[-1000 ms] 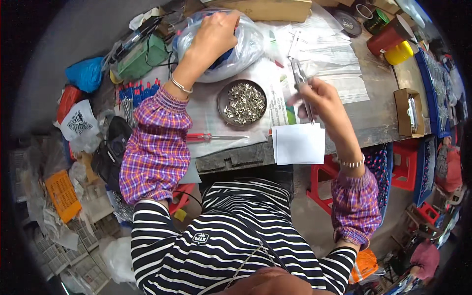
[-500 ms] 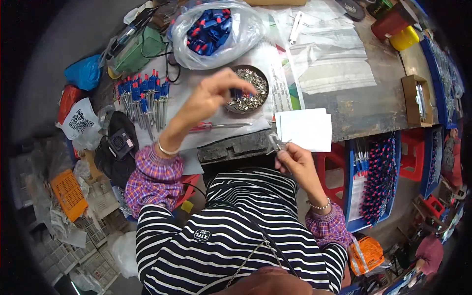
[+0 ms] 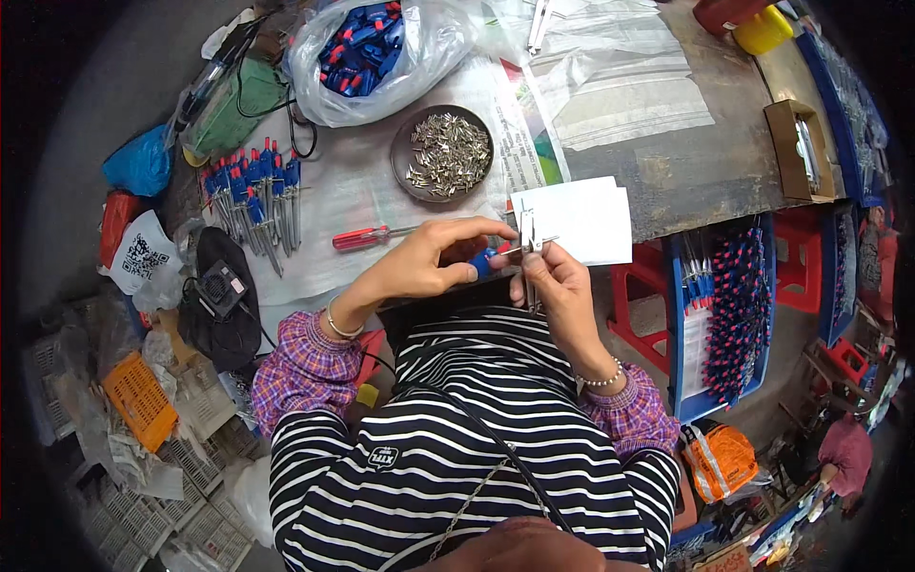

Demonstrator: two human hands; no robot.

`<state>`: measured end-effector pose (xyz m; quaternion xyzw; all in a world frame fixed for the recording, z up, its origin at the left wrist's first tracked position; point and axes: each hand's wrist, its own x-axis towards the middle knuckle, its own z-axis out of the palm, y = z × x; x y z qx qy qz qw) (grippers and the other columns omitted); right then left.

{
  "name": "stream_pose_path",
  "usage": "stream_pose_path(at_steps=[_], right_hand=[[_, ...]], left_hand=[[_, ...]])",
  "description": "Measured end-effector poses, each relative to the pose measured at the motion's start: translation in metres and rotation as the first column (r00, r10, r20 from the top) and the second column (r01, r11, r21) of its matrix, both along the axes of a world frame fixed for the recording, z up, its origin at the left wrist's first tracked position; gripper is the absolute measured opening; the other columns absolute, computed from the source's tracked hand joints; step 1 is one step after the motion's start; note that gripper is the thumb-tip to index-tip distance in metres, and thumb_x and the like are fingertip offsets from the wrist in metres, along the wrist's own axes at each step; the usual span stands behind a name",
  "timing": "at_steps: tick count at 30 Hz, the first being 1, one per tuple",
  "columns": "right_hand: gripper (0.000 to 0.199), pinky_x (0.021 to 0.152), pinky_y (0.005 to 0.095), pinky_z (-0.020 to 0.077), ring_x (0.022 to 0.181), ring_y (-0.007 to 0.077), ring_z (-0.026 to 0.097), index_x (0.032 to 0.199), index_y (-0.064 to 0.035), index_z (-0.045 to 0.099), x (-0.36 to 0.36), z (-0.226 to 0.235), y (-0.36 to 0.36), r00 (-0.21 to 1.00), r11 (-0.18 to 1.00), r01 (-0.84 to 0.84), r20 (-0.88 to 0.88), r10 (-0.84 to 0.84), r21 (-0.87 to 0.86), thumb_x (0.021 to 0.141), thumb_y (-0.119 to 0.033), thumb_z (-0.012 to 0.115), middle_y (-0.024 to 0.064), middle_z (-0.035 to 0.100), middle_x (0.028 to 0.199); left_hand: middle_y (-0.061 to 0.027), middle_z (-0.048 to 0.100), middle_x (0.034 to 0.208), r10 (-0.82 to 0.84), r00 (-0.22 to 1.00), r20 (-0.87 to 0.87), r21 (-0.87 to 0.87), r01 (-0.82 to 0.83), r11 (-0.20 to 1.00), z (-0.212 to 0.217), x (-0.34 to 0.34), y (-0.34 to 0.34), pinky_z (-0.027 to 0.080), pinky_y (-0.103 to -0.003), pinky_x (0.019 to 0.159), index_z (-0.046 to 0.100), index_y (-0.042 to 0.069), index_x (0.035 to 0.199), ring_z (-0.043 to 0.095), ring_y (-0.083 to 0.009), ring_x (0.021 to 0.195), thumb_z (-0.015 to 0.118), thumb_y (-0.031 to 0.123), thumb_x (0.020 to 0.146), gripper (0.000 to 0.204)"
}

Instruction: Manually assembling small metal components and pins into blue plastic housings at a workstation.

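My left hand point(image 3: 424, 259) is closed with a small blue plastic piece point(image 3: 484, 263) with a red tip at its fingers. The piece's red end points at the slim silver metal part point(image 3: 529, 229) that my right hand point(image 3: 564, 294) pinches between thumb and fingers. This part stands roughly upright, with a short pin sticking out sideways. Both hands meet just above the table's front edge; whether the two parts touch I cannot tell. A round dark bowl point(image 3: 398, 170) of small metal pins point(image 3: 446, 153) lies beyond my left hand. Beside that hand rests a red-handled screwdriver point(image 3: 362, 237).
A clear plastic bag point(image 3: 434, 48) of blue and red pieces stands at the back. Metal-barred blue-and-red tools point(image 3: 255, 195) are piled at left. White paper point(image 3: 591, 224) lies at the front edge, a cardboard box point(image 3: 789, 153) far right. A blue tray point(image 3: 675, 343) sits below.
My left hand has come down from over the bowl toward my right hand, bringing the blue piece. My right hand has moved slightly up and holds the metal part more upright.
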<state>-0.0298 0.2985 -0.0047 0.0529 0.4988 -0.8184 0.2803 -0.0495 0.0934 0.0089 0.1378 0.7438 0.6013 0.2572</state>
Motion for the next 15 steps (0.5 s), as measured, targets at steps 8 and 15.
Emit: stream_pose_path(at_steps=[8,15], right_hand=[[0.018,0.057,0.0178,0.0406,0.061,0.0067,0.05,0.092,0.0015,0.058,0.002,-0.009,0.016,0.993,0.987,-0.112,-0.012,0.114,0.111,0.094,-0.015,0.051,0.0082,0.065,0.083],[0.02,0.051,0.0173,0.0391,0.055,0.0028,0.047,0.083,0.0018,0.06,0.008,-0.012,0.012,0.948,0.907,-0.286,-0.045,0.314,0.309,0.091,-0.015,0.054,0.0023,0.063,0.072]], left_hand=[[-0.0024,0.052,0.11,0.033,0.99,0.136,0.162,-0.055,0.985,-0.002,-0.007,-0.007,0.04,-0.024,0.089,0.057,0.003,0.114,0.05,-0.0108,0.098,0.052,-0.009,0.072,0.044],[-0.0044,0.051,0.103,0.155,0.95,0.27,0.201,-0.213,0.956,0.007,-0.012,-0.008,0.048,-0.025,0.072,0.05,0.006,0.121,0.055,-0.0106,0.084,0.063,0.009,0.081,0.042]])
